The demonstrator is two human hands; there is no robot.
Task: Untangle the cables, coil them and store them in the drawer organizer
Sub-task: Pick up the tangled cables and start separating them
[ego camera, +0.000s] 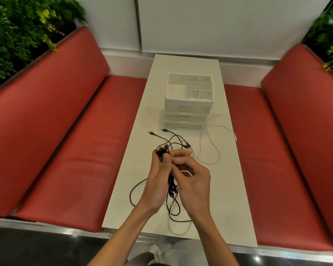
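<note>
The left hand [158, 181] is closed around a bunch of black cables [170, 186], with the thumb pressed on the top of the bunch. The right hand [192, 179] is right beside it, and its fingers pinch the same bunch from the other side. The two hands touch each other above the near part of the white desk [227, 189].

Black loops hang down from the hands and lie on the desk below them. One loop curves out to the left. Two black ends with plugs reach away from the hands toward the far side. A white cable [212, 148] lies in loose bends to the right of the hands, and part of it is mixed in with the black ones near the front edge.

The drawer organizer [188, 112] stands farther back on the desk, well apart from the hands. It is white, has drawers in front, all shut, and an open top split into small boxes.

Red bench seats [65, 150] run along both sides of the desk. Green plants [17, 31] sit in the far corners.
</note>
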